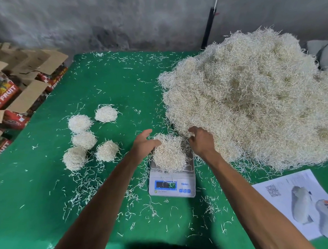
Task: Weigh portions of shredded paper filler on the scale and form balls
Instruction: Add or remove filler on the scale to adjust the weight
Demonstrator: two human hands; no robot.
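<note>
Five balls [85, 136] are made. Both hands, left hand [144, 144] and right hand [201, 139], touch a portion [169, 155] on the scale [171, 184] with loose fingers; the big pile [252, 101] is left.

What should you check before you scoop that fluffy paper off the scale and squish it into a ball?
1. Portion sits on the scale: ok.
2. Display reading: cannot tell, strands cover it.
3. Left hand touches the portion's side: ok.
4. Right hand free of the portion: cannot tell; its fingers are at the edge of the big pile.
5. Room beside the five finished balls: ok.
</note>
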